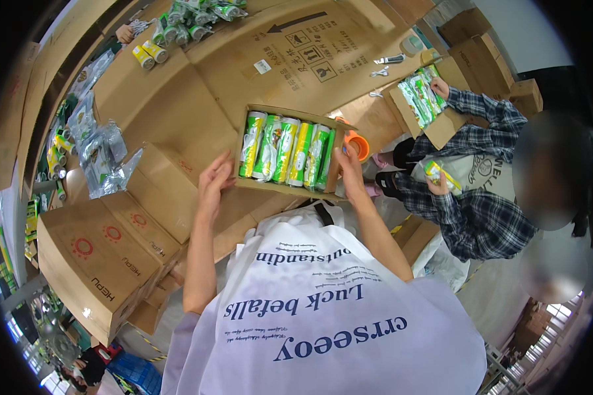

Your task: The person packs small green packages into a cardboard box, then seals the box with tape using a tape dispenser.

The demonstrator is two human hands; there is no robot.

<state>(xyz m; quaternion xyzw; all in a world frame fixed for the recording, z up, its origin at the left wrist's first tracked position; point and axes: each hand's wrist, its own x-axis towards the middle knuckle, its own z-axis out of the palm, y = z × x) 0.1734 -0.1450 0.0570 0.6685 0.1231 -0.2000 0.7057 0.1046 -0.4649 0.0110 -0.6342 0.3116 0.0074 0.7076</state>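
Note:
An open cardboard box sits in front of me at the middle of the bench. Inside, a row of green, yellow and white cylindrical packs in clear plastic stands side by side. My left hand is beside the box's left wall, its fingers spread and nothing in them. Whether its fingertips touch the cardboard I cannot tell. On the opposite side, my right hand grips the box's right wall, its fingers partly hidden. Just beyond that hand lies an orange tape roll or dispenser.
A co-worker in a plaid shirt at right holds a pack and reaches into another filled box. Bagged packs lie at the far left, clear wrapping at left. A large carton stands near left; a cutter lies far right.

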